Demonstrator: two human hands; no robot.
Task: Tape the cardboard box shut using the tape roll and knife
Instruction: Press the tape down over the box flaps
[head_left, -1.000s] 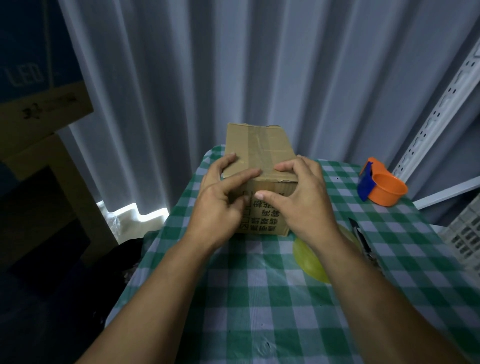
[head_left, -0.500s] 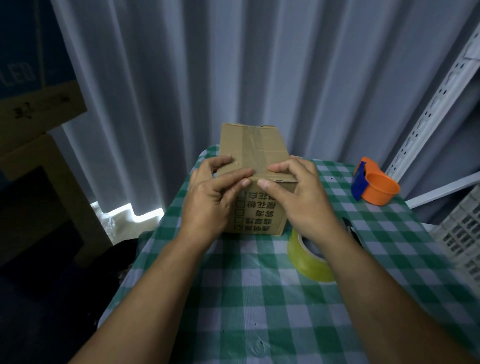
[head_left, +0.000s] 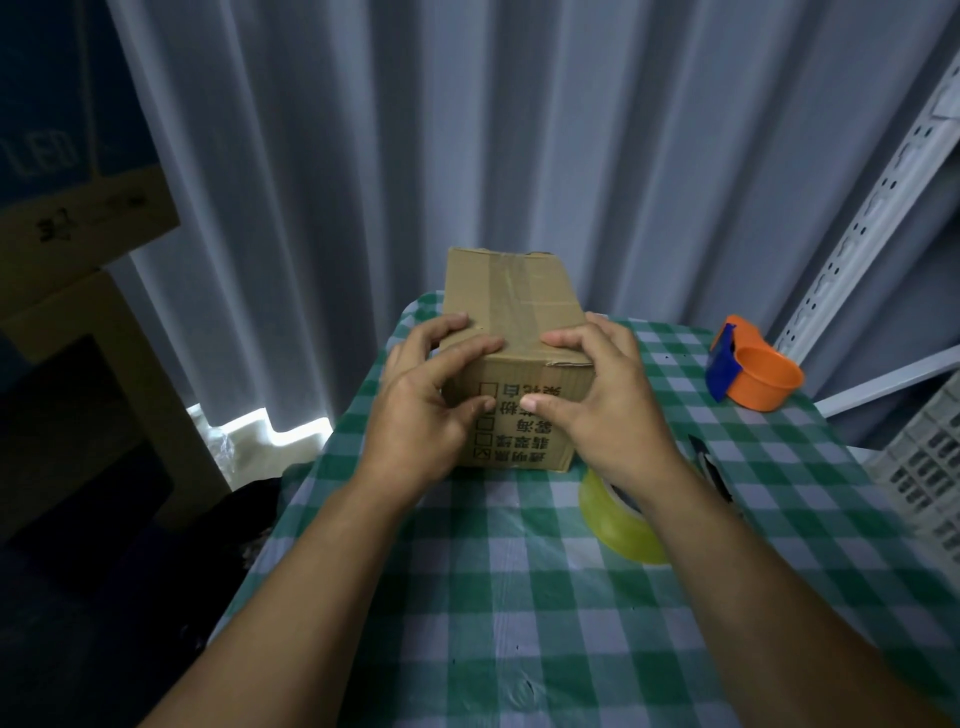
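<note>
Head view: cardboard box (head_left: 511, 306) sits at far-centre of the counter (head_left: 493, 597), gripped at its near top edge by both hands. Left hand (head_left: 421, 410) wraps the near-left corner, fingers curled over the top, thumb pressed on the near face. Right hand (head_left: 602, 410) does the same on the near-right corner; thumb tips nearly meet on the printed face.

Box: plain brown corrugated card, oblong, long axis running near to far. Flaps are down w/ a strip of clear glossy tape along the top seam, and black printed characters + small check squares show upside down on the near face. Slight fraying on the near-right top edge.

Tape roll (head_left: 615, 525) lies flat just near-right of the box, partly under the right wrist: yellowish translucent ring, smooth. Knife (head_left: 709, 465) is a thin dark shape just right of the right forearm; detail too dim to tell.

Counter cloth is a green/white check, shiny like plastic, w/ creases. Orange tape dispenser (head_left: 758, 376) w/ a blue part sits far right, well apart from the box. Pleated grey curtain (head_left: 519, 130) hangs behind.
</note>
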